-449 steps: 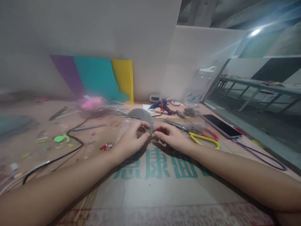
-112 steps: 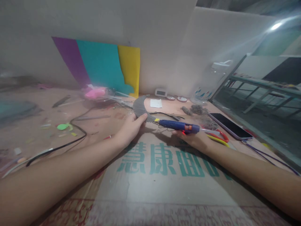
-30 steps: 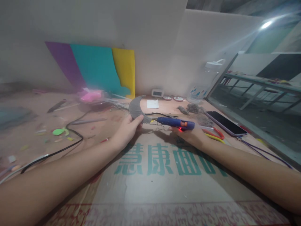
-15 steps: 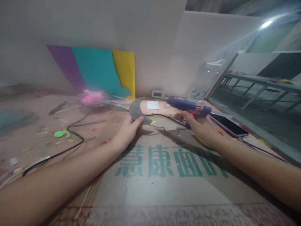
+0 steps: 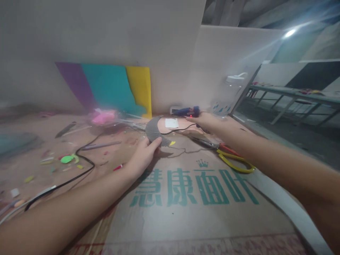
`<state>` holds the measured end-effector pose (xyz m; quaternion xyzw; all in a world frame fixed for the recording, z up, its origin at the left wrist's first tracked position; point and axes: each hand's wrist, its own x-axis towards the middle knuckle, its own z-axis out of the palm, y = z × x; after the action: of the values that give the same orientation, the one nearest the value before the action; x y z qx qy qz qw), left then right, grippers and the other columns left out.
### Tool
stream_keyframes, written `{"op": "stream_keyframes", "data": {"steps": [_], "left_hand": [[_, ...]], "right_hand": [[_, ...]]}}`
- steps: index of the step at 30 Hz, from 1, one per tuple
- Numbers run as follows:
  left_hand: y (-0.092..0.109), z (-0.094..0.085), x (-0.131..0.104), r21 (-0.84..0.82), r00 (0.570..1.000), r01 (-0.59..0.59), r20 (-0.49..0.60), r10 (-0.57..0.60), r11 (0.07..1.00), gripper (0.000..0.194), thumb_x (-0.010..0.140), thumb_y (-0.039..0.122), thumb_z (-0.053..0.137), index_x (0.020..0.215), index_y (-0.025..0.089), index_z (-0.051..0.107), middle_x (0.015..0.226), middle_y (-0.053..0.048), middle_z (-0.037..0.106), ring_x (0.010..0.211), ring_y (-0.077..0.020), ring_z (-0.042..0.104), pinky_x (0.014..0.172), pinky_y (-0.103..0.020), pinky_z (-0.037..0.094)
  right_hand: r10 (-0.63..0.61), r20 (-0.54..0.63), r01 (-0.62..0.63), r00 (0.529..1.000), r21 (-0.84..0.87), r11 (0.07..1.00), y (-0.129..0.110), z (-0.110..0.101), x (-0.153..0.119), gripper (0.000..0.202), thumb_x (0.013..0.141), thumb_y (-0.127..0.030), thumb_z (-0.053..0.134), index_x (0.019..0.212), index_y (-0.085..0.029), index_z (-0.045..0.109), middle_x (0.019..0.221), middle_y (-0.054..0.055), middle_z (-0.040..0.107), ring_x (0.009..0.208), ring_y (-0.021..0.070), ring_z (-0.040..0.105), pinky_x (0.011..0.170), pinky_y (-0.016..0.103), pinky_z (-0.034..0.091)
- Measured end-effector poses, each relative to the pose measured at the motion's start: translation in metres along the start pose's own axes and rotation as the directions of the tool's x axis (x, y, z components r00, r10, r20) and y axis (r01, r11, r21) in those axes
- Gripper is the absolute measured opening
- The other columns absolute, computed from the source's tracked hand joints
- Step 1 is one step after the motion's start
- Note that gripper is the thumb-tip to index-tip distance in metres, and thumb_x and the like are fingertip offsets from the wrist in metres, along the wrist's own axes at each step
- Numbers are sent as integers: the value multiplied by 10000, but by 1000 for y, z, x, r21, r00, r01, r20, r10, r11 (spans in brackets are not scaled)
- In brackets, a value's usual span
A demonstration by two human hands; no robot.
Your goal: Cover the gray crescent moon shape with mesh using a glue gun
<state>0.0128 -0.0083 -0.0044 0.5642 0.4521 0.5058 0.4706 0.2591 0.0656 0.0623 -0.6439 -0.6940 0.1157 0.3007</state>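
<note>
My left hand pinches the lower end of a grey crescent-shaped piece, thumb on its face, holding it up over the printed cardboard. A small yellow scrap shows at the crescent's lower tip. My right hand reaches far back by the wall, closed at a blue hot glue gun whose red light is lit. The fingers on its handle are partly hidden. Below my right forearm lie scissors with yellow and red handles, blades pointing left.
A purple, teal and yellow sheet leans on the wall. In front of it sits a pink bundle in clear plastic. A black cord, a pen and coloured scraps lie at left. A clear bottle stands at back right.
My right hand has moved back and left with the glue gun, towards the wall. The scissors have come into view beneath the forearm. My left hand still holds the crescent.
</note>
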Motion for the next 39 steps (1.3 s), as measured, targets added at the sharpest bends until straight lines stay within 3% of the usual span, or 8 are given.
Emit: {"op": "stream_keyframes", "data": {"steps": [8, 13, 17, 21, 24, 28, 33, 39], "left_hand": [[-2, 0, 1, 28, 1000, -11, 19, 10, 1000, 357, 765, 489, 593, 609, 186, 487, 539, 36, 493, 519, -98, 414, 509, -231, 308], [-3, 0, 2, 38, 1000, 6, 14, -7, 999, 366, 764, 509, 587, 626, 184, 491, 556, 34, 497, 536, -99, 414, 511, -231, 299], [-1, 0, 1, 35, 1000, 10, -6, -10, 999, 364, 749, 514, 600, 643, 179, 506, 564, 36, 500, 542, -102, 432, 529, -233, 328], [1, 0, -1, 43, 1000, 2, 17, -2, 999, 366, 749, 517, 614, 653, 180, 511, 568, 33, 515, 533, -108, 445, 516, -234, 337], [2, -2, -2, 65, 999, -32, 29, 30, 997, 355, 760, 509, 631, 679, 173, 547, 614, 16, 567, 564, -122, 490, 540, -238, 374], [3, -5, -3, 122, 998, -27, 56, 21, 992, 376, 770, 524, 638, 681, 160, 613, 674, -20, 630, 606, -145, 547, 546, -242, 396], [11, -2, -7, 154, 999, 24, 34, -29, 988, 359, 750, 492, 646, 622, 157, 635, 613, -24, 626, 539, -144, 529, 466, -234, 339], [12, 0, -6, 200, 999, -14, 35, 7, 980, 267, 743, 397, 651, 620, 163, 613, 566, 2, 601, 528, -142, 522, 510, -242, 382]], "right_hand": [[38, 133, -16, 990, -161, 987, 22, 37, 32, 330, 862, -410, 648, 1025, -127, 696, 816, 86, 729, 649, 156, 619, 558, 234, 445], [-8, 116, 43, 993, -302, 952, 27, 29, 34, 405, 848, -504, 633, 1002, -135, 702, 854, 126, 728, 767, 228, 643, 635, 276, 441], [-79, 97, 110, 992, -374, 921, 14, 5, 7, 364, 844, -528, 616, 918, -189, 727, 871, 124, 721, 895, 274, 639, 703, 297, 421], [-262, 113, 285, 958, -320, 904, -13, -3, -43, 483, 965, -525, 399, 879, -182, 727, 798, 78, 713, 784, 208, 625, 648, 282, 382], [-344, 177, 368, 922, -131, 920, -27, 3, -78, 366, 929, -494, 510, 988, -212, 736, 829, 40, 726, 719, 175, 623, 628, 270, 399], [-447, 163, 461, 879, -58, 885, -27, 18, -101, 323, 865, -391, 650, 1144, -234, 692, 1084, 79, 725, 924, 226, 655, 771, 323, 466], [-441, 176, 453, 880, -33, 891, -22, 37, -105, 176, 915, -268, 568, 1014, -207, 700, 932, 59, 746, 777, 194, 660, 698, 308, 477], [-695, 82, 700, 714, -109, 706, -30, 37, -109, 217, 949, -198, 478, 939, -167, 693, 898, 78, 732, 805, 189, 644, 731, 307, 483]]}}
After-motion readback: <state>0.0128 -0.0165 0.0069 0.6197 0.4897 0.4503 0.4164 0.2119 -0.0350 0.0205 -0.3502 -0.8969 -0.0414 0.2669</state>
